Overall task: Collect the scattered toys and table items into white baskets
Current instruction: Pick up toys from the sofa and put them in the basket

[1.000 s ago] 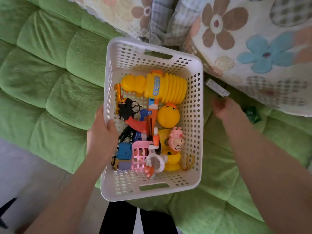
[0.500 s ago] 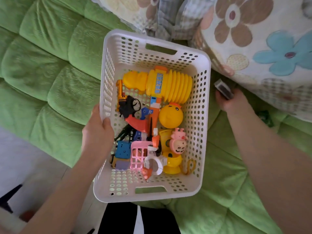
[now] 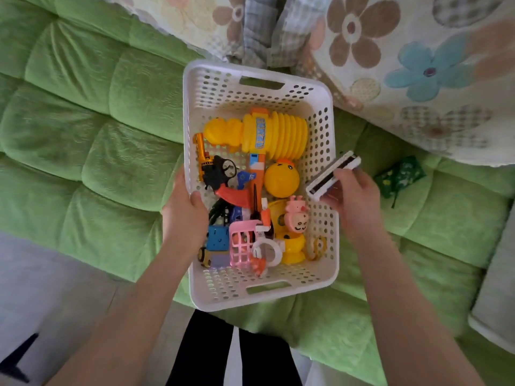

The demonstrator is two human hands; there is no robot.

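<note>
While left hand (image 3: 184, 218) grips one basket (image 3: 223, 288) | right hand (image 3: 356, 196): one box (image 3: 333, 175)

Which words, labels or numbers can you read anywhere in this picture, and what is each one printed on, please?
Nothing is legible.
Blue label on the yellow toy hammer in the basket: marks too blurred to read.
Sticker on the hammer's orange handle: also blurred.
Black-and-white bar in the right hand: no text visible.
Green packet on the sofa: pattern only.

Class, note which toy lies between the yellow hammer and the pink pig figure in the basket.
Head view: the round yellow toy sits between hammer and pig.
</note>
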